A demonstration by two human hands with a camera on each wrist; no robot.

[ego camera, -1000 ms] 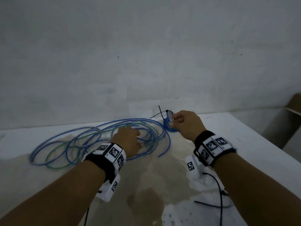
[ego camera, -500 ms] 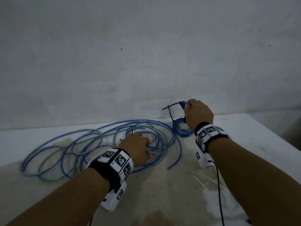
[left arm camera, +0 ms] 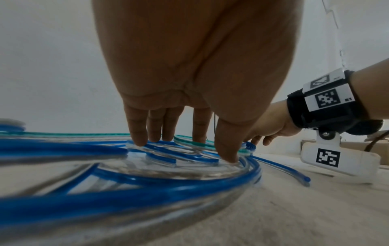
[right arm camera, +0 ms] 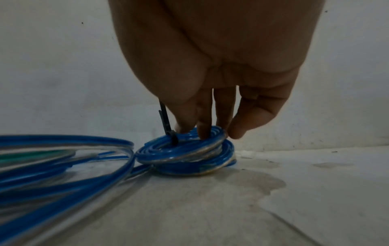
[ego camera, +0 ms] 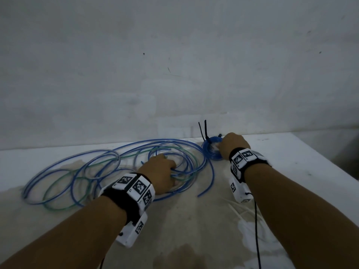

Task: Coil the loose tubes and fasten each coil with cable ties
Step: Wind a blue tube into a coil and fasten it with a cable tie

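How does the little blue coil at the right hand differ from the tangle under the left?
The small coil is tightly wound and bound with black cable ties; the loose tubes sprawl in wide, untied loops. The small coil looks blue; the loose tubes include green. Both lie on the table.

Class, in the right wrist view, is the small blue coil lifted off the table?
No, the small coil rests on the table under the fingers of the right hand.

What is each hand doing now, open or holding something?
Left hand: open, fingertips pressing the loose tubes.
Right hand: fingertips on the tied coil; grip cannot be told.
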